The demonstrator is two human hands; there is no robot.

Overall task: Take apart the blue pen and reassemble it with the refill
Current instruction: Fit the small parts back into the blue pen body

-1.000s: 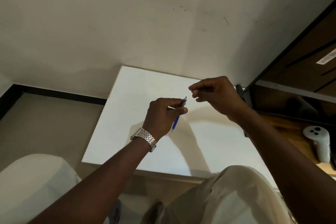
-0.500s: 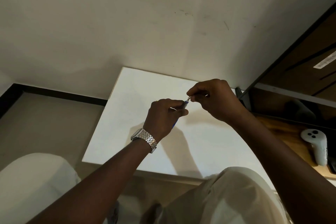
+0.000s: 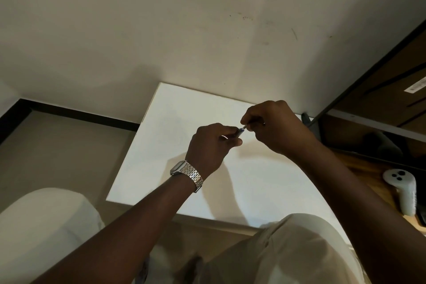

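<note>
My left hand (image 3: 212, 145) is closed around the blue pen (image 3: 241, 131); only the pen's short upper end shows past my thumb and forefinger. My right hand (image 3: 274, 127) meets it from the right, with thumb and forefinger pinched on the pen's tip end. Whether a small part or the refill sits in that pinch is hidden by the fingers. Both hands hover above the white table (image 3: 175, 122). The rest of the pen barrel is hidden inside my left fist.
A wall rises right behind the table. A dark wooden shelf unit (image 3: 380, 108) stands to the right, with a white controller (image 3: 402, 191) lying on its lower board. My pale-trousered knees (image 3: 288, 249) fill the lower frame.
My right hand has closed the gap to the left hand and now pinches the pen's end. The pen, whose blue barrel showed a second ago, is now mostly hidden in my left fist.
</note>
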